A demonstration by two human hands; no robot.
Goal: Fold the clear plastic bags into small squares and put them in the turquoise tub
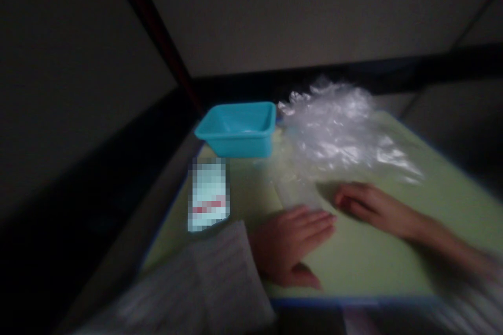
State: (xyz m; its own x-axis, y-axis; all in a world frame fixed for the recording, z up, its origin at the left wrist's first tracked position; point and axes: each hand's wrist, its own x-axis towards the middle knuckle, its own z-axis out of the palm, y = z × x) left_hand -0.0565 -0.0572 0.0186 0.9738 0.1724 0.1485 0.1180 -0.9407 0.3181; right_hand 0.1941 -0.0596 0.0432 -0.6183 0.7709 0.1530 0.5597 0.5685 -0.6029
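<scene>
My left hand [293, 246] lies flat and palm down on the yellow-green tabletop, its fingers stretched toward the right and the thumb apart. Just beyond its fingers is a clear plastic bag [297, 193], lying flat; whether the fingertips press on its near end I cannot tell. To the right, my right hand [367, 207] rests over the table with its fingers curled in, and nothing shows in them. Behind both hands spreads a heap of crinkled clear plastic bags [341, 131]. The picture is dim and smeared.
A turquoise plastic basin [239, 146] stands at the back left of the table [377, 272]. Nearer, by the left edge, lies a pale blurred-out item [209, 193] with a red stripe. The tabletop has a blue rim. A wall rises behind.
</scene>
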